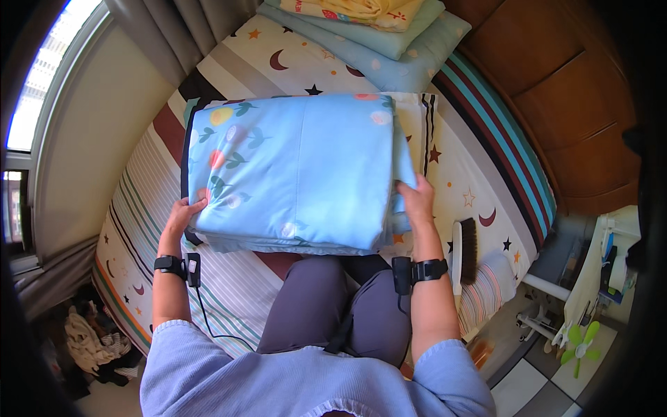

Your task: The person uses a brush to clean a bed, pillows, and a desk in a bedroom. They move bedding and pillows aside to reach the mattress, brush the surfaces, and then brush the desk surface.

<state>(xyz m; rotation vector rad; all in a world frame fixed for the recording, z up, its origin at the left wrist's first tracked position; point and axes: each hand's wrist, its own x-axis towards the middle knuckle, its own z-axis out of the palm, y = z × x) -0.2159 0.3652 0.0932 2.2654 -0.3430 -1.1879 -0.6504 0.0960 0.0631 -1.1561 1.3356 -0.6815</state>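
A light-blue quilt (338, 172) with printed flowers lies folded into a thick rectangle on the bed in front of my knees. Its left front corner is gripped by my left hand (183, 213), the thumb on top and the other fingers hidden at the side. At the right edge, my right hand (418, 198) holds the folded layers, its fingertips partly tucked among them. Beneath and behind the quilt, a white piece of bedding (411, 112) with black stripes shows. Both wrists wear black straps with small devices.
Folded bedding (401, 68) is stacked at the bed's far side, with a yellow printed cloth (359, 13) on top. A bristle brush (465, 250) lies right of my right forearm, near a striped cloth (487, 292). The brown headboard (568, 88) borders the right; a window (47, 68) is left.
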